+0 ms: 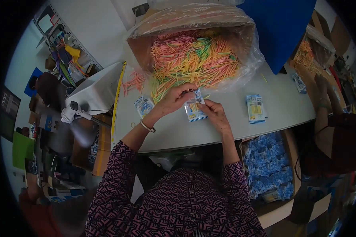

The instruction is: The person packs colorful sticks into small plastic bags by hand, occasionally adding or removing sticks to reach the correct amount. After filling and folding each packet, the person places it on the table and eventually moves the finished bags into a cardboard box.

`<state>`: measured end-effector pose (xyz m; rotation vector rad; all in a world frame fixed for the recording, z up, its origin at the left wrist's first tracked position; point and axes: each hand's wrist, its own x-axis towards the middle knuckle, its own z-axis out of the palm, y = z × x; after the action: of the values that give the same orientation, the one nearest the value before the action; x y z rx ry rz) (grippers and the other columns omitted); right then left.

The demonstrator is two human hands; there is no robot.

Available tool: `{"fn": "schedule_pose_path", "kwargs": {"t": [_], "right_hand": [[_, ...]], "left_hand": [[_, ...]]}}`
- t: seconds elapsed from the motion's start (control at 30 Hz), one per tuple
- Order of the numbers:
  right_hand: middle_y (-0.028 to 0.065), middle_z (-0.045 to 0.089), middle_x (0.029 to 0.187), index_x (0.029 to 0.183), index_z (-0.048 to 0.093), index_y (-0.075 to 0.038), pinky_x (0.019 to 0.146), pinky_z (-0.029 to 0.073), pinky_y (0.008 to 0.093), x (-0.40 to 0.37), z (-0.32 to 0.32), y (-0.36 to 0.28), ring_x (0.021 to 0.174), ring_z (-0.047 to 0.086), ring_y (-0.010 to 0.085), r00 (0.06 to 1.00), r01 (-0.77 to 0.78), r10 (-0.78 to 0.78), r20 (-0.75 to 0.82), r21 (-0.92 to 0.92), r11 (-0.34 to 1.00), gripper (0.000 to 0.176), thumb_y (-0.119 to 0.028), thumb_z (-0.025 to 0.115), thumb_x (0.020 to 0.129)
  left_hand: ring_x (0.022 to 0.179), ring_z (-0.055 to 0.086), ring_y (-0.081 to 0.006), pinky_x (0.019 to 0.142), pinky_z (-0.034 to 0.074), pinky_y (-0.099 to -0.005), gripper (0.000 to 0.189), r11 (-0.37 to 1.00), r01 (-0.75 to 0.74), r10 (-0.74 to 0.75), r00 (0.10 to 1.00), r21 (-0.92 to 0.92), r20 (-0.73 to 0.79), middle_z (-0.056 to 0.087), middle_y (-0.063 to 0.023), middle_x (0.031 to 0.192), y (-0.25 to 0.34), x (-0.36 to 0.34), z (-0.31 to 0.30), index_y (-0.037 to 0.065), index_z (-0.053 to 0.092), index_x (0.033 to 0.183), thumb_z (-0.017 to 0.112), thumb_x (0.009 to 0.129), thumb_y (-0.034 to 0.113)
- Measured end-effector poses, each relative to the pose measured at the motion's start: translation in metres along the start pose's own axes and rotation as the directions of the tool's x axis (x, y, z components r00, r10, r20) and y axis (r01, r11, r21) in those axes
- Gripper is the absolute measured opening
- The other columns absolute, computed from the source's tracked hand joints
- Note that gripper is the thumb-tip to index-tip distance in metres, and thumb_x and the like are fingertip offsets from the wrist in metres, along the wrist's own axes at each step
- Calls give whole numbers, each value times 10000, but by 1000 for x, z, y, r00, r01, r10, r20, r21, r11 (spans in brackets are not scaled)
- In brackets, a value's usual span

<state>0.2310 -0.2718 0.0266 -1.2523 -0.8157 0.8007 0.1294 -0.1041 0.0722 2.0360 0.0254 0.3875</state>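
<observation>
A small clear plastic packet (192, 112) with blue printed edges is held between my hands above the table. Yellowish sticks show through its front. My left hand (175, 99) has its fingers curled at the packet's upper edge. Pinching the packet's right side, my right hand (215, 113) has thumb and fingers closed. Just beyond my hands, a big plastic-lined box (142, 49) spills thin pink, orange, yellow and green sticks (194, 59). One similar packet (144, 106) lies left of my left hand, and another filled packet (256, 108) lies to the right.
A loose cluster of pink sticks (133, 83) lies at the table's left. Below the table's front edge stands a carton of blue packets (268, 166). A small white fan (72, 112) is at the left. At right, another person's arms (323, 93) reach toward a second box.
</observation>
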Motion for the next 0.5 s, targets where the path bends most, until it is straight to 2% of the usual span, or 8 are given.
{"fn": "schedule_pose_path", "kwargs": {"t": [0.07, 0.13, 0.2, 0.27, 0.3, 0.37, 0.43, 0.5], "right_hand": [[-47, 587, 803, 1009, 632, 4, 669, 394, 179, 1, 1, 1, 725, 474, 24, 1000, -4, 4, 3, -6, 1000, 236, -196, 565, 903], [-40, 601, 821, 1016, 632, 1, 690, 403, 181, 2, 1, 2, 748, 488, 26, 997, 66, -66, 26, 3, 998, 224, -179, 572, 897], [-34, 607, 842, 1038, 622, -2, 707, 410, 184, 1, -1, -1, 765, 496, 28, 999, 28, -26, 45, -39, 999, 224, -165, 575, 893], [-29, 613, 864, 1061, 613, -5, 723, 416, 187, 1, -2, 1, 783, 505, 29, 998, -11, 16, 62, -80, 997, 228, -151, 577, 889], [-26, 613, 855, 1045, 615, -3, 707, 417, 194, 2, -3, 7, 764, 500, 31, 999, -7, 8, 41, -32, 999, 221, -148, 586, 880], [-24, 613, 845, 1030, 617, 0, 690, 418, 200, 3, -3, 8, 745, 495, 33, 1000, -1, 1, 19, 18, 1000, 215, -145, 595, 872], [-17, 622, 843, 1025, 626, -8, 694, 422, 202, 4, 0, 6, 739, 507, 39, 999, 38, -38, -7, 171, 985, 219, -153, 607, 861], [-16, 625, 824, 1012, 636, -13, 692, 424, 205, 2, 4, 2, 726, 510, 42, 999, 35, -28, -44, 162, 986, 222, -166, 620, 852]], "left_hand": [[897, 546, -95, 765, 456, -223, 244, 999, -24, 25, 999, -26, 24, 576, -43, 1034, 1, 3, -1, 17, 532, 1112, 563, 872, 50], [888, 547, -95, 765, 457, -226, 250, 998, -57, 57, 998, -14, 5, 576, -44, 1028, 5, 6, -1, 14, 530, 1112, 570, 869, 56], [879, 548, -94, 766, 459, -230, 257, 996, -90, 90, 996, 0, -13, 575, -45, 1023, 12, 7, 2, 12, 527, 1113, 577, 866, 62], [878, 549, -97, 762, 465, -237, 283, 979, -4, -3, 999, -203, -32, 573, -51, 1003, 20, 7, 6, 10, 518, 1118, 596, 851, 57], [878, 549, -97, 762, 465, -237, 283, 979, -3, -4, 999, -204, -32, 573, -51, 1003, 17, 6, 6, 10, 518, 1118, 596, 851, 57], [900, 546, -100, 768, 469, -242, 306, 996, 43, -42, 999, -74, 20, 569, -49, 983, 11, 6, 5, 9, 504, 1126, 608, 842, 58], [904, 546, -100, 768, 470, -242, 312, 996, 51, -50, 999, -74, 21, 569, -46, 987, 9, 5, 5, 10, 501, 1131, 609, 842, 58], [909, 547, -99, 768, 471, -241, 317, 995, 59, -58, 998, -76, 19, 569, -43, 991, 12, 5, 6, 11, 498, 1135, 610, 842, 57]]}}
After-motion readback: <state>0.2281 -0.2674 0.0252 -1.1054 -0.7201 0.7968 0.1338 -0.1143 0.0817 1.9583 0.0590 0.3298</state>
